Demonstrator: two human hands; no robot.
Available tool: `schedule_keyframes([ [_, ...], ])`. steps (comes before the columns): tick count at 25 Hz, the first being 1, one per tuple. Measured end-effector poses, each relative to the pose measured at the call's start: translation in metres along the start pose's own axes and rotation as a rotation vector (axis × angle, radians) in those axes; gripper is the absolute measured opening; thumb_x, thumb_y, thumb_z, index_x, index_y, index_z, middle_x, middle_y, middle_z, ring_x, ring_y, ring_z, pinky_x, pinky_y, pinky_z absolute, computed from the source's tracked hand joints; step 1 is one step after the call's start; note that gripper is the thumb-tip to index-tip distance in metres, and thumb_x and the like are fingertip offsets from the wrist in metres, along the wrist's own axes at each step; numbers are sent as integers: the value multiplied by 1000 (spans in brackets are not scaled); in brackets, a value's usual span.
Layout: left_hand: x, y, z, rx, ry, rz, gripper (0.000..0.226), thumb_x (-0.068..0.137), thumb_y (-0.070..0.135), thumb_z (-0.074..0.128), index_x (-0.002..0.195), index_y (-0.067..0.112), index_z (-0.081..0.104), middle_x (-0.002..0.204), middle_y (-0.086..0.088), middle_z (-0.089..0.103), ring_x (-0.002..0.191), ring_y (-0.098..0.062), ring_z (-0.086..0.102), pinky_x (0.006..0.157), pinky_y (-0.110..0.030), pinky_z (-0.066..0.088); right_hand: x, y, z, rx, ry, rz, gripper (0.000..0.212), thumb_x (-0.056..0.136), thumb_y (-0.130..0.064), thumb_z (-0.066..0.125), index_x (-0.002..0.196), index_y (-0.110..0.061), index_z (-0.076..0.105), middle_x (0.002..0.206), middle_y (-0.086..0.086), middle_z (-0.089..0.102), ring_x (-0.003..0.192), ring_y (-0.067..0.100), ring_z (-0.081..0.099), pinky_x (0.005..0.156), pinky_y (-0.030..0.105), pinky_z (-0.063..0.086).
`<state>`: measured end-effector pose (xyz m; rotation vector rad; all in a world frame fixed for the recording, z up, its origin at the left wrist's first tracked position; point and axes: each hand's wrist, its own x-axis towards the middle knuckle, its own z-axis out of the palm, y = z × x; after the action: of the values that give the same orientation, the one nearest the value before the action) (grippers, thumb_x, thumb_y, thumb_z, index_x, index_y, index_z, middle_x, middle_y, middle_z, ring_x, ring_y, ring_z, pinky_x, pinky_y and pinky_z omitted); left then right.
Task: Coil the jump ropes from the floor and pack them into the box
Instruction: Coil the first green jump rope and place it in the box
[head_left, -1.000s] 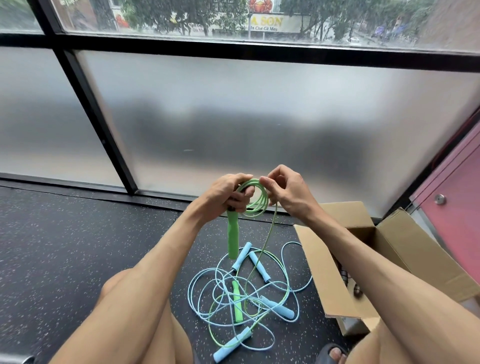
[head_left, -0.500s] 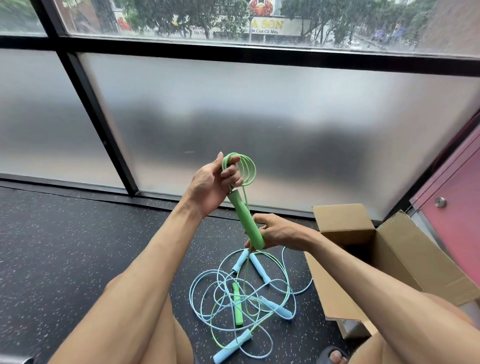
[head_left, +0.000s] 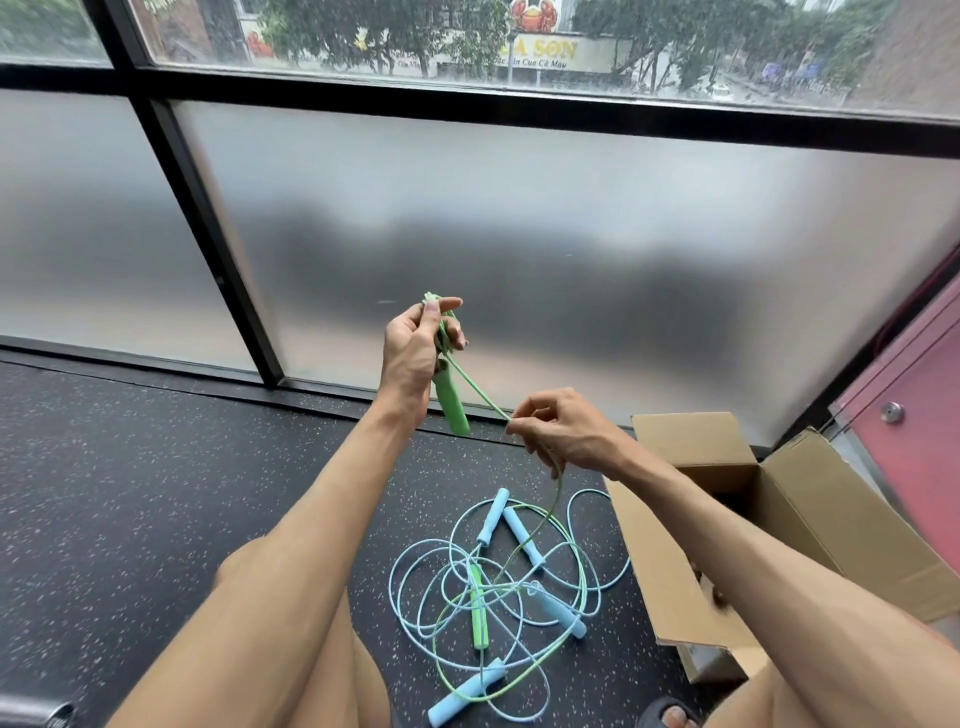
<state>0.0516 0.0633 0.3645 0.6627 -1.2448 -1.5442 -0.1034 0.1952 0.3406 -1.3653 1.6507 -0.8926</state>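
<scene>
Left hand: raised, fingers curled round a few loops of the green rope and the top of its handle, which hangs below
Right hand: lower, thumb and forefinger pinching the same cord, which trails down to the floor
Handling: light, limp, springy cord, likely to uncoil; best gripped at the handle
Remaining ropes: blue and green, tangled just left of the box
In the way: the green cord crosses blue loops and may drag them

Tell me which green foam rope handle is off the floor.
The green foam handle hanging from the left hand; the other green handle lies on the dark speckled floor.
</scene>
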Motion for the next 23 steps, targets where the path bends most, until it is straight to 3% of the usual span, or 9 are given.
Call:
schedule_keyframes([
  [5,-9,-9,11,537,-117,179,27,105,17,44,101,-3,62,67,-11,67,57,-18,64,62,-21,51,-5,-24,1,-101,47,-203,18,94,-20,66,89,-5,76,60,-3,60,50,4,47,49,16,39],
  [10,-14,-19,16,817,-359,40,29,104,15,43,85,5,63,57,-5,60,43,-9,55,51,-24,46,-9,-30,-2,-184,179,-334,24,97,-13,60,76,-12,72,51,-12,46,47,5,36,48,19,29],
  [16,-22,-18,26,638,-570,-288,56,106,27,33,61,6,58,43,1,35,35,-10,28,43,-24,27,0,-16,-16,-160,360,-355,15,94,-16,64,83,-6,63,60,-8,56,51,6,46,52,25,40],
  [20,-28,-5,26,454,-645,-399,52,104,35,40,59,11,47,49,0,24,42,-14,19,48,-28,22,1,-13,-15,-111,387,-339,21,94,-24,66,85,-6,59,64,4,61,54,13,51,53,31,44],
  [23,-28,-1,22,270,-663,-441,51,103,31,42,55,16,45,46,3,20,42,-13,17,46,-25,24,5,-10,-12,-56,404,-288,25,98,-25,60,81,-7,57,63,2,56,56,13,48,56,38,45],
])
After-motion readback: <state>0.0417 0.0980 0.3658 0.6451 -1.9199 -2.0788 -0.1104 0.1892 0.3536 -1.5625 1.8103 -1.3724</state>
